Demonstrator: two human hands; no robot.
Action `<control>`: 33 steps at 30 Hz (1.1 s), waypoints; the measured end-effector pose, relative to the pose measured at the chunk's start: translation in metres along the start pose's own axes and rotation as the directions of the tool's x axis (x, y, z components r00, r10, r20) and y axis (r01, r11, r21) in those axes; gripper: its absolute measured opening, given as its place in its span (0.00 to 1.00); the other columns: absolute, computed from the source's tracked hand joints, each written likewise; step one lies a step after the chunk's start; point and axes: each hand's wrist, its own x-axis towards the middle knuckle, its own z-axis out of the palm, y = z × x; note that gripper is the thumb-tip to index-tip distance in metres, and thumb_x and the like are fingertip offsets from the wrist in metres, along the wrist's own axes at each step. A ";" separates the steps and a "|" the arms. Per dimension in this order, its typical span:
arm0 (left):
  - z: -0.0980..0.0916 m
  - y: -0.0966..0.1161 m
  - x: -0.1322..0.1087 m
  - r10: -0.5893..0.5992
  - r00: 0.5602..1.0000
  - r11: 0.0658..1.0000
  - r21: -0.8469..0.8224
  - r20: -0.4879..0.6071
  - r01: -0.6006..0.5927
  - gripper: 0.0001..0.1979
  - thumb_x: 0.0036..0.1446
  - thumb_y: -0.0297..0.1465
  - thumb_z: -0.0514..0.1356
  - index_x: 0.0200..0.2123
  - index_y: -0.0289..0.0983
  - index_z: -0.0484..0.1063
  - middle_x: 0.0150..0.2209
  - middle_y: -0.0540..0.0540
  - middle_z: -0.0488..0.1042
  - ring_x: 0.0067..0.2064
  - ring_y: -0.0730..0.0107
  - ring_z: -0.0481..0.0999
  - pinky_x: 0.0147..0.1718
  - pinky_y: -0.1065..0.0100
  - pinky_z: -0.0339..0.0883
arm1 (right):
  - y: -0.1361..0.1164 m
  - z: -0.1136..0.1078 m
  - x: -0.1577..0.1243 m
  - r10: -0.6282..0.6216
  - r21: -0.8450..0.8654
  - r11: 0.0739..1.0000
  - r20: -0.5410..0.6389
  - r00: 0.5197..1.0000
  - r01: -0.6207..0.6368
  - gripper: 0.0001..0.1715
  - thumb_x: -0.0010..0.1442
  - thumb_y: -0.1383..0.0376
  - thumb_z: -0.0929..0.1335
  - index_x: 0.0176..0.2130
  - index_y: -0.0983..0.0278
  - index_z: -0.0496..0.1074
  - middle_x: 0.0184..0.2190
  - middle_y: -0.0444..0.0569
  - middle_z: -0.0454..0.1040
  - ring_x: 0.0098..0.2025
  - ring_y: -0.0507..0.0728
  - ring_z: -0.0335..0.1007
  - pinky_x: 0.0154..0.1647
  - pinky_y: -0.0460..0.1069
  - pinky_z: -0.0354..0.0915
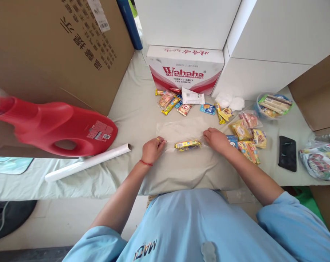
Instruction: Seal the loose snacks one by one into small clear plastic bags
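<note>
A thin, clear plastic sheet [181,128] lies flat on the cloth in front of me. Near its front edge rests a small bundle of yellow snack packets [187,145], lying lengthwise from left to right. My left hand [153,149], with a red cord at the wrist, pinches the sheet's left edge. At the right edge, my right hand [216,139] has its fingers closed on the plastic beside the bundle. Neither hand touches the packets. Just right of my right hand lie more snack packets [239,130].
Behind the sheet, several wrapped snacks [169,102] and a white packet [192,96] sit before a Wahaha carton [185,71]. Left are a white roll [88,162] and a red jug [63,123]. Right are a snack-filled tub [259,109], black phone [287,153] and plastic bag [320,160].
</note>
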 end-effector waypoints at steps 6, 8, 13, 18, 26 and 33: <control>0.007 0.001 0.001 -0.033 0.999 0.999 0.023 -0.018 0.033 0.18 0.66 0.43 0.52 0.40 0.38 0.78 0.32 0.42 0.80 0.36 0.59 0.77 0.33 0.65 0.61 | -0.038 -0.012 -0.003 -0.114 0.058 0.989 -0.261 0.958 0.134 0.20 0.67 0.73 0.63 0.54 0.63 0.77 0.54 0.59 0.73 0.53 0.65 0.65 0.50 0.56 0.65; 0.006 0.000 0.002 -0.042 0.999 0.999 0.022 -0.010 0.042 0.19 0.66 0.43 0.53 0.40 0.38 0.78 0.31 0.43 0.79 0.35 0.59 0.77 0.34 0.64 0.62 | -0.054 -0.007 0.000 -0.268 0.167 0.937 -0.221 0.938 0.307 0.19 0.69 0.71 0.64 0.54 0.61 0.78 0.53 0.56 0.73 0.52 0.62 0.66 0.49 0.54 0.66; -0.007 0.002 -0.011 -0.024 0.950 1.000 -0.015 -0.311 0.020 0.18 0.67 0.41 0.54 0.48 0.35 0.76 0.41 0.38 0.77 0.47 0.54 0.76 0.48 0.57 0.68 | -0.072 0.012 0.013 -0.415 0.283 0.863 -0.076 0.907 0.419 0.16 0.70 0.69 0.66 0.51 0.62 0.80 0.43 0.55 0.76 0.44 0.59 0.66 0.48 0.52 0.63; -0.009 0.045 -0.054 0.237 0.738 0.969 0.101 -0.632 -0.224 0.13 0.66 0.29 0.56 0.52 0.37 0.74 0.47 0.37 0.76 0.57 0.53 0.74 0.59 0.50 0.62 | -0.070 0.013 0.014 -0.415 0.333 0.848 -0.068 0.907 0.413 0.16 0.70 0.70 0.66 0.52 0.63 0.80 0.43 0.55 0.77 0.44 0.58 0.67 0.49 0.51 0.62; 0.047 0.083 -0.052 0.423 0.898 0.901 0.158 -0.121 -0.403 0.27 0.68 0.24 0.50 0.68 0.38 0.63 0.64 0.38 0.74 0.63 0.58 0.74 0.62 0.52 0.60 | -0.052 0.003 0.027 -0.383 0.452 0.822 -0.011 0.924 0.346 0.13 0.68 0.71 0.65 0.44 0.67 0.80 0.40 0.53 0.79 0.42 0.57 0.73 0.46 0.50 0.65; 0.047 0.077 -0.051 0.402 0.914 0.898 0.223 -0.057 -0.381 0.23 0.70 0.26 0.51 0.65 0.43 0.68 0.64 0.44 0.74 0.62 0.58 0.74 0.65 0.49 0.55 | -0.044 -0.006 0.083 -0.047 0.183 0.980 -0.166 0.985 0.078 0.33 0.65 0.68 0.66 0.67 0.73 0.65 0.62 0.65 0.69 0.64 0.68 0.59 0.65 0.59 0.57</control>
